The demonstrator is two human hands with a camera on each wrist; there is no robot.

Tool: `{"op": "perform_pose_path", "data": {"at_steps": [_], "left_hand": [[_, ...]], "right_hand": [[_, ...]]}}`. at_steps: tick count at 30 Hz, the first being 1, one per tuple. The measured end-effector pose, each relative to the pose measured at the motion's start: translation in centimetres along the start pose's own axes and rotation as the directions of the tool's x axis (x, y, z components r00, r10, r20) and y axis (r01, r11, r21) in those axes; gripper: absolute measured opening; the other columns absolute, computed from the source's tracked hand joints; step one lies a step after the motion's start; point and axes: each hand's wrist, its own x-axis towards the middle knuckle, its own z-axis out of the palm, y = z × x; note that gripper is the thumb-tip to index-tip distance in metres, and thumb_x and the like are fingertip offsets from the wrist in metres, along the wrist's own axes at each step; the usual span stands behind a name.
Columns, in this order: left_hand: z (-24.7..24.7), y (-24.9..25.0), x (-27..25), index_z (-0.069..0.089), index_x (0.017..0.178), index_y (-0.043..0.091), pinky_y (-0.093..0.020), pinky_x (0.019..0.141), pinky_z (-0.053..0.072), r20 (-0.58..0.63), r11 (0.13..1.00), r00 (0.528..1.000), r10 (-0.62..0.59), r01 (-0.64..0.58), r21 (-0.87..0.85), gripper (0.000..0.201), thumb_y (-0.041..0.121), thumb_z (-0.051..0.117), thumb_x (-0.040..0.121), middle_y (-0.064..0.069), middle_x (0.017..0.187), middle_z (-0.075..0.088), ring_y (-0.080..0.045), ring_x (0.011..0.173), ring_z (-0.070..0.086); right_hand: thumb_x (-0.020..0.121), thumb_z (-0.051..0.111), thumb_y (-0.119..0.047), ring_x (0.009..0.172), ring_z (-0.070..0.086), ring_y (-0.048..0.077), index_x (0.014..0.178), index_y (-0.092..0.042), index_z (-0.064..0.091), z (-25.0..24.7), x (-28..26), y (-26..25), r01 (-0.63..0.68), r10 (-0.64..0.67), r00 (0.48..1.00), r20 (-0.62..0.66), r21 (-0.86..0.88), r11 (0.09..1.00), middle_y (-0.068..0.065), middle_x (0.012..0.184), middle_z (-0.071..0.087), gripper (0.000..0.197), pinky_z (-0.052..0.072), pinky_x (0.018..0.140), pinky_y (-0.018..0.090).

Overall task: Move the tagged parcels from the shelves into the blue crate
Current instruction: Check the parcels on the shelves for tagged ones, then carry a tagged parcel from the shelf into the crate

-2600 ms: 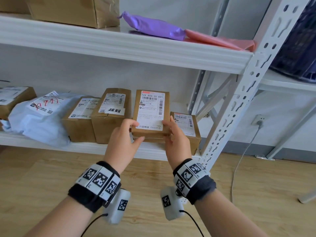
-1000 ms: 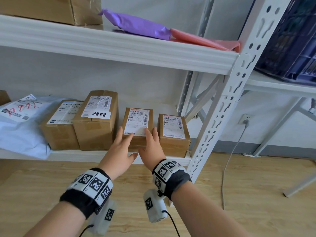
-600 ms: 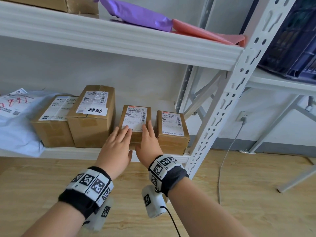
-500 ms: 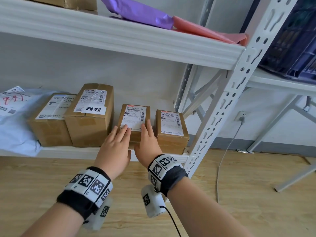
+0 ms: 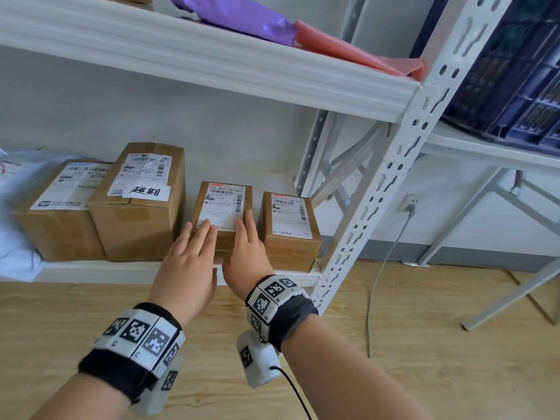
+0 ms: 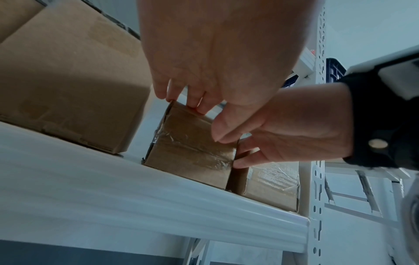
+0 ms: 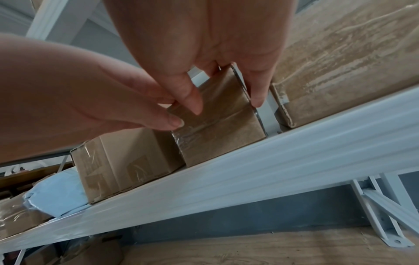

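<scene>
A small brown box (image 5: 222, 201) with a white shipping label stands on the lower shelf (image 5: 121, 269). It sits between a taller box (image 5: 142, 207) carrying a handwritten white tag and another small box (image 5: 289, 225). My left hand (image 5: 197, 237) and right hand (image 5: 244, 234) lie side by side on the small box's front top edge, fingers straight. In the left wrist view the left hand's fingertips (image 6: 172, 95) touch the box's (image 6: 190, 148) top edge. In the right wrist view one finger of the right hand (image 7: 256, 96) hangs down the box's (image 7: 217, 129) side. A dark blue crate (image 5: 515, 71) stands at the upper right.
A further labelled box (image 5: 60, 207) and a pale blue mailer bag (image 5: 15, 237) fill the shelf's left. Purple (image 5: 236, 16) and pink (image 5: 348, 53) bags lie on the upper shelf. A white perforated upright (image 5: 385, 177) stands right of the boxes. Below is wooden floor with a power cord (image 5: 378, 283).
The small box, held up in front of the shelf 2.6 s ago, now stands on the shelf. Both hands slid from its sides onto its top and have barely moved in the last half second.
</scene>
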Motion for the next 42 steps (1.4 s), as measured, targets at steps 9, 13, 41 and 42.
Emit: {"op": "perform_pose_path", "data": {"at_steps": [9, 13, 41, 42], "left_hand": [[-0.3, -0.4, 0.1, -0.017, 0.146, 0.010, -0.032, 0.113, -0.009, 0.023, 0.999, 0.999, 0.027, -0.027, 0.031, 0.075, 0.019, 0.041, 0.100, -0.005, 0.156, -0.021, -0.028, 0.146, -0.017], [-0.8, -0.6, -0.4, -0.015, 0.146, 0.014, -0.031, 0.113, -0.005, -0.049, 0.995, 0.997, 0.058, -0.062, -0.074, 0.079, 0.013, 0.047, 0.097, 0.000, 0.153, -0.023, -0.021, 0.144, -0.017], [-6.6, -3.0, -3.2, 0.026, 0.150, 0.001, -0.044, 0.115, 0.014, -0.332, 0.994, 0.937, -0.105, 0.094, -0.049, 0.086, 0.011, 0.075, 0.079, -0.013, 0.159, 0.020, -0.032, 0.146, 0.014], [-6.5, -2.9, -3.3, 0.026, 0.149, 0.001, -0.044, 0.115, 0.014, -0.335, 0.994, 0.936, -0.108, 0.099, -0.043, 0.088, 0.010, 0.076, 0.078, -0.013, 0.158, 0.020, -0.032, 0.146, 0.014]], "right_hand": [[0.092, 0.048, -0.007, 0.145, 0.014, 0.035, 0.153, -0.008, -0.002, -0.3, 0.0, -0.3, -0.016, 0.016, 1.000, 0.008, -0.060, 0.998, 0.005, 0.159, -0.021, 0.079, 0.020, 0.117, 0.039], [0.091, 0.051, -0.009, 0.146, 0.008, 0.037, 0.153, -0.009, -0.001, -0.3, -0.3, -0.4, -0.009, 0.009, 1.000, -0.003, -0.088, 0.996, 0.009, 0.158, -0.022, 0.081, 0.016, 0.120, 0.042], [0.091, 0.054, -0.010, 0.149, -0.005, 0.027, 0.154, -0.014, 0.008, -2.6, -2.7, -5.0, 0.299, -0.284, 0.935, -0.211, 0.045, 0.953, 0.009, 0.162, -0.002, 0.078, 0.003, 0.122, 0.038], [0.091, 0.054, -0.011, 0.149, -0.006, 0.026, 0.154, -0.015, 0.008, -2.7, -2.7, -4.9, 0.306, -0.289, 0.934, -0.208, 0.052, 0.951, 0.008, 0.162, -0.003, 0.078, 0.003, 0.122, 0.037]]}}
